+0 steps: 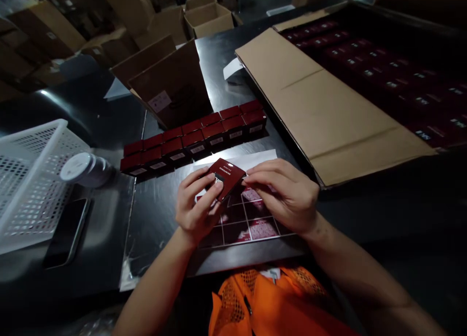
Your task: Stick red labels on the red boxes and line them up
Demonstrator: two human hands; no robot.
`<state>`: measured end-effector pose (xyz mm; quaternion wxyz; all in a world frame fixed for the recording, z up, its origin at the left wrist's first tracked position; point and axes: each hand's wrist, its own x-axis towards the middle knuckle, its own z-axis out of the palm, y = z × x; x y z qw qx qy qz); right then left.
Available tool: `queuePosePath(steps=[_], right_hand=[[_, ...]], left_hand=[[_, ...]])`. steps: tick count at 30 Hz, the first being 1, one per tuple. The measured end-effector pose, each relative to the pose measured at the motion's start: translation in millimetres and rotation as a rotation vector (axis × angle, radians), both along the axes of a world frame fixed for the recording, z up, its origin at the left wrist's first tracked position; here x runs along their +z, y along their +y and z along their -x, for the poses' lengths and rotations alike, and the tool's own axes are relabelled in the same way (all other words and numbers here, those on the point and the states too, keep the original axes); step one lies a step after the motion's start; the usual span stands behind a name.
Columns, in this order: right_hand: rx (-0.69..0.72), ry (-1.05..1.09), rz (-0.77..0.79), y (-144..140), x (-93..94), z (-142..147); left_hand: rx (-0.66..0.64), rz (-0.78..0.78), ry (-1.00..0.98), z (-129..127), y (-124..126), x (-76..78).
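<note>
A small dark red box (226, 176) sits between both hands, held just above a sheet of labels (248, 221) that lies flat on the black table (153, 219). The box carries a line of pale print along its top face and a white label near the left fingertips, but the writing is too small and blurred to read. The left hand (195, 207) closes its fingers (204, 182) over the near left corner of the box, thumb pressing at the white label. The right hand (288, 195) pinches the far right edge of the box, its fingers (262, 173) curled and lying partly over the sheet.

The sheet of labels is cut into a grid of dark red squares, some with pale print that cannot be made out; a white strip of its backing shows just beyond the box. Behind the box, further from the person, stand two rows of boxes (197, 139) of the same dark red, each with a small white label on its near face, unreadable. Beyond those rows an open carton (171, 83) bears a pale sticker. To the right of the box a large flat carton (328, 102) holds many more red boxes. To the left of the box stand a white lidded jar (82, 168), a white basket (32, 180) and a dark phone (67, 231). Below the hands an orange mesh vest (270, 302) shows.
</note>
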<state>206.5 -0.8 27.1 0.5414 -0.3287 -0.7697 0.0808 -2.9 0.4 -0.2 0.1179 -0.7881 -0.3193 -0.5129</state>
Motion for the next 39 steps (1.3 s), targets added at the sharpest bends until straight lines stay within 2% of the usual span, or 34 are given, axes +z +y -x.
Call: queuePosePath(steps=[4,8,12,16,22,29,39], right_hand=[[-0.03,-0.035,-0.036,-2.3,-5.3,4.3],[-0.089,0.086,0.004,-1.7,-9.5,9.7],[-0.017,0.208,0.095,-1.9,-11.5,11.8],[-0.004,0.224,0.062,-4.0,-14.7,10.9],[-0.018,0.087,-0.009,-3.7,-12.6,6.9],[-0.128,-0.084,-0.107,-11.5,-3.6,4.9],[-0.185,-0.224,-0.106,-16.4,-1.2,3.9]], left_hand=[[0.01,0.018,-0.031,-1.9,-1.3,-6.4],[0.016,0.02,-0.029,-1.7,-1.8,-10.4],[0.009,-0.007,-0.063,0.5,-1.8,-11.8],[-0.024,0.001,-0.079,1.1,-1.8,-13.0],[0.009,-0.006,-0.059,0.0,-2.8,-15.5],[0.112,0.028,0.035,0.5,-7.0,-12.1],[0.089,0.071,0.019,0.7,-6.1,-11.4]])
